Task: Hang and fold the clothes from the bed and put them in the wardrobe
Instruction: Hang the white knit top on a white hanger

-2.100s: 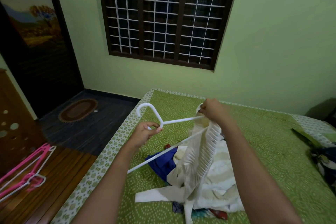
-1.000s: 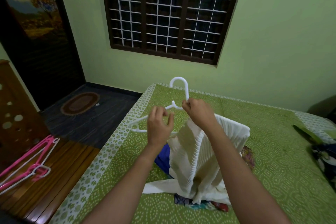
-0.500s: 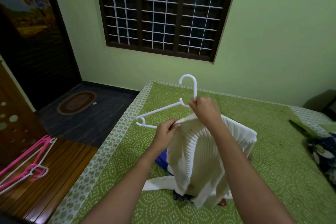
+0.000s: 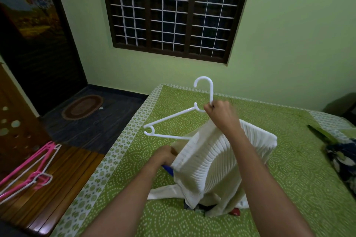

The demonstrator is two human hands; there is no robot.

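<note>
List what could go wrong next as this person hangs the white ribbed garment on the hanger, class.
1. Only one shoulder of the white ribbed garment sits on the white hanger; its bare arm points left, so the garment may slide off.
2. The right hand alone grips the hanger's neck, so it could tip.
3. The garment's trailing ends could drag the clothes pile beneath.

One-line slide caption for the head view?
Right hand holds white hanger while left hand tugs white ribbed garment onto it.
</note>
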